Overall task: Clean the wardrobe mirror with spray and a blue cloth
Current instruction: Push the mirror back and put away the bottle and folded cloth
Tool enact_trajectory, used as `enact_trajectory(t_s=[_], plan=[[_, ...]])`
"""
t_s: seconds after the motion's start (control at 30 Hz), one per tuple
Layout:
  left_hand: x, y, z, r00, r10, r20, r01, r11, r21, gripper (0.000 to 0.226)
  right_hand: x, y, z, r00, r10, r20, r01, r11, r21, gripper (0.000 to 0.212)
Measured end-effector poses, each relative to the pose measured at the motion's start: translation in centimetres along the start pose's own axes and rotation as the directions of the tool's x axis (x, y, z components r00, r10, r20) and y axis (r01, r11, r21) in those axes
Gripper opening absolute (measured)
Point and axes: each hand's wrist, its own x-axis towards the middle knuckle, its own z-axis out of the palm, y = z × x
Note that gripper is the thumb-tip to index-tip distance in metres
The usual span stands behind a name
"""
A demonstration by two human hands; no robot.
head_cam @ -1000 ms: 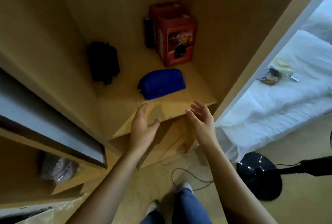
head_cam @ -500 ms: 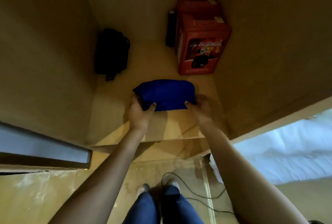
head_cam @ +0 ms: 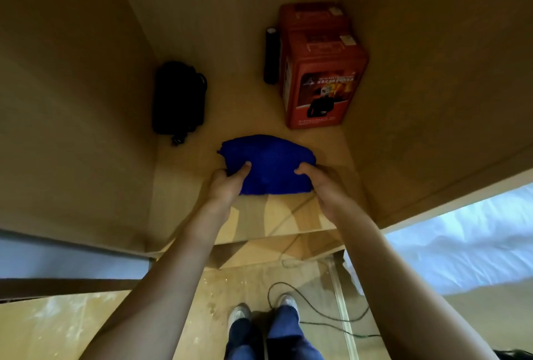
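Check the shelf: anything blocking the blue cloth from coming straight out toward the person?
Nothing visible does. Left hand and right hand already grip the blue cloth at its near corners. The black pouch and red box sit behind it, apart; the shelf front edge is bare.

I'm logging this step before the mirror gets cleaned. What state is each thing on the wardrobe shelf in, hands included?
Blue cloth: folded, lying on the shelf, gripped at both ends.
Left hand: holds the cloth's left end.
Right hand: holds the cloth's right end.
Red box: upright, closed, back right corner.
Black pouch: against the left wall, untouched.
Black cylinder: beside the box, untouched.
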Motion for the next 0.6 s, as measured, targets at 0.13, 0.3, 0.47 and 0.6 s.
enact_trajectory(t_s=[0.13,0.3,0.47,0.6], plan=[[-1.2,-0.5,-1.1,0.997,-0.028,0.074,0.026,0.999,0.026,0.030,-1.4,0.8,-0.1,0.981,0.018,0.191,-0.096,0.909,0.406,0.034],[-3.0,-1.7,-2.7,0.993,0.016,0.120,-0.003,0.995,-0.104,0.014,-2.7,0.6,-0.4,0.939,0.140,0.313,-0.305,0.757,0.577,0.044],[-4.5,-2.0,-3.8,0.960,-0.140,0.243,0.229,0.891,-0.392,0.032,-3.7,0.4,-0.4,0.859,0.282,0.428,-0.483,0.725,0.490,0.030],[-5.0,-2.4,-5.0,0.911,-0.279,0.303,0.386,0.837,-0.389,0.029,-3.9,1.4,-0.6,0.822,0.358,0.443,-0.554,0.680,0.479,0.030]])
